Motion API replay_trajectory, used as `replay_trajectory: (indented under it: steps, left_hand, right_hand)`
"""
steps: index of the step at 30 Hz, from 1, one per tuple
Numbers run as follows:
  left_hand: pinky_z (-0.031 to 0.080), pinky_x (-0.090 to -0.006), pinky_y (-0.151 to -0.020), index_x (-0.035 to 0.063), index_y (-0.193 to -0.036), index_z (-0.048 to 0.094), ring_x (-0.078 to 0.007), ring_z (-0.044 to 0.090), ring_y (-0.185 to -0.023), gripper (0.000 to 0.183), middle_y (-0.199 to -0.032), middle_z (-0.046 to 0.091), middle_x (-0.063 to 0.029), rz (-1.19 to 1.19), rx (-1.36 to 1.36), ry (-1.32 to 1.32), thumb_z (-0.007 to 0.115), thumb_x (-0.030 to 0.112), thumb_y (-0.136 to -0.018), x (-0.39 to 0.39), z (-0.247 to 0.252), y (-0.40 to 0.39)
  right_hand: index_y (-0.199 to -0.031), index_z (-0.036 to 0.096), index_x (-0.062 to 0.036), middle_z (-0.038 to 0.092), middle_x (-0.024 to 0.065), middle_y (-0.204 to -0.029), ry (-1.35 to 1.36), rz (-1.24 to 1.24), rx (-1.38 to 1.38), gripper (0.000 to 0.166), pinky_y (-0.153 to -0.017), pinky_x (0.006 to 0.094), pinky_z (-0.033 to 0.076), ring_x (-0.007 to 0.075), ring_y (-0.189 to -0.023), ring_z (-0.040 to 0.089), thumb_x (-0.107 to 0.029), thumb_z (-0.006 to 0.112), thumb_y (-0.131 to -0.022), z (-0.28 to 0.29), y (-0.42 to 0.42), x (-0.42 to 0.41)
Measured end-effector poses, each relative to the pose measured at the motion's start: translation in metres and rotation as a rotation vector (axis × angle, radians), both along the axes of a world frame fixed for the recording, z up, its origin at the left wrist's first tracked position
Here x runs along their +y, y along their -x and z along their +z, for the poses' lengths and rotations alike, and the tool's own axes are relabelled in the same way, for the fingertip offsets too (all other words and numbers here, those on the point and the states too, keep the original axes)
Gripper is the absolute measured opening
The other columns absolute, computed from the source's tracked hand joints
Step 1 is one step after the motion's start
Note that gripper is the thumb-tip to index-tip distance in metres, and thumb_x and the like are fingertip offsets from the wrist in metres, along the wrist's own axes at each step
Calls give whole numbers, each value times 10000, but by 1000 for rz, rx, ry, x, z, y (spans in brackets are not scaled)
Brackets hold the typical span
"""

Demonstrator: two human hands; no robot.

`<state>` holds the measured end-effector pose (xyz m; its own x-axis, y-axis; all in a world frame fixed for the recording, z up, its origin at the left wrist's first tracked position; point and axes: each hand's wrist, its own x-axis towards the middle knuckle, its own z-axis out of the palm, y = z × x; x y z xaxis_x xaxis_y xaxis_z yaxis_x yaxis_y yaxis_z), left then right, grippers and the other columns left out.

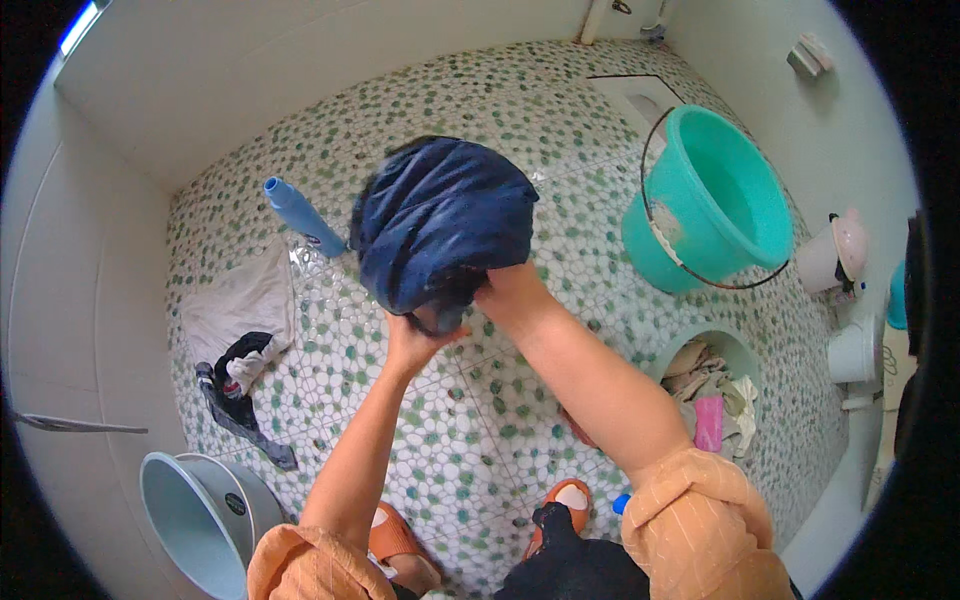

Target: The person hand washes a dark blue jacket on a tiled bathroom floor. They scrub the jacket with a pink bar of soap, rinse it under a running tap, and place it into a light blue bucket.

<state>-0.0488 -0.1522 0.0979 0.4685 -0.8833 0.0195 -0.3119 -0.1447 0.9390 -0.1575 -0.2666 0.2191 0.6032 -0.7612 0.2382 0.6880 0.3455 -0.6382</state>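
Note:
A bunched dark blue garment hangs in the middle of the view, held in both hands above the pebble-patterned floor. My left hand grips its lower edge from below, with the thumb showing. At the garment's lower right, my right hand is closed on the fabric, its fingers partly hidden by the folds. Just left of the garment stands an uncapped light blue plastic bottle. Farther left, a pale grey cloth lies spread on the floor, with dark socks partly over it.
A turquoise bucket with a wire handle stands at right. Below it, a pale green basin holds crumpled clothes and a pink block. A grey-blue bucket is at lower left. A blue cap lies near my right slipper.

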Motion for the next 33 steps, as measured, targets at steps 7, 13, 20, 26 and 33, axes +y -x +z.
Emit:
replay_trajectory:
  steps: [7,13,20,26,33]
  left_hand:
    - [448,-403,-989,98,-1321,450,-243,535,-1165,497,-1293,538,-86,282,1052,510,590,329,-904,-25,31,9]
    - [465,-437,-976,154,-1323,474,-249,528,-1181,526,-1295,550,-39,231,1260,474,524,471,-907,-20,58,17]
    - [410,-467,-1025,166,-1345,468,-264,507,-1204,594,-1331,524,-38,202,1262,310,527,530,-880,4,53,22]
    - [426,-459,-1019,145,-1313,502,-274,523,-1187,603,-1304,545,-57,193,1316,367,530,550,-867,5,47,30]
    - [401,-484,-1042,137,-1314,503,-296,516,-1198,568,-1317,537,-73,166,1458,424,506,515,-890,-9,39,57]
  right_hand:
    - [-1197,542,-86,602,28,-1106,-10,-105,130,379,-853,324,490,159,-1008,579,-229,650,-863,-7,9,22]
    - [-1227,536,-98,600,37,-1147,-64,-248,416,409,-877,336,484,173,-1052,573,-230,657,-859,-67,28,12]
    - [-1318,473,-135,534,39,-1297,-488,305,70,475,-1024,386,411,202,-1183,513,-447,439,-961,-98,28,20]
    - [-1319,472,-136,555,28,-1274,-371,82,117,464,-1000,379,444,186,-1150,547,-443,400,-978,-89,10,22]
    - [-1273,514,-121,594,20,-1202,69,-294,523,441,-956,334,457,152,-1082,572,-425,372,-986,-157,8,3]
